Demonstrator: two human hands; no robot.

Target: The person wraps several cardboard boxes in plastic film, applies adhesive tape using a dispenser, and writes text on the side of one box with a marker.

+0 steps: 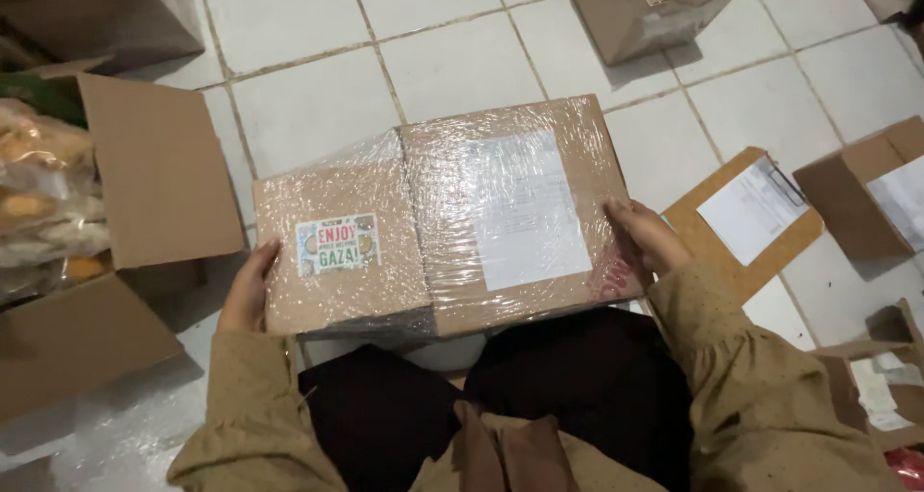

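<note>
A brown cardboard box (438,218) wrapped in clear plastic film sits in front of my knees on the tiled floor. It carries a white paper label on its right half and a small colourful sticker on its left half. My left hand (248,290) grips the box's left edge. My right hand (647,237) holds the right edge, fingers lying on the film. Both sleeves are mustard coloured.
An open carton (144,194) with bagged snacks (43,198) stands at the left. A clipboard (746,218) with paper lies at the right, beside further cardboard boxes (866,189). Another box (645,11) sits at the top, and one more box (881,386) at the lower right.
</note>
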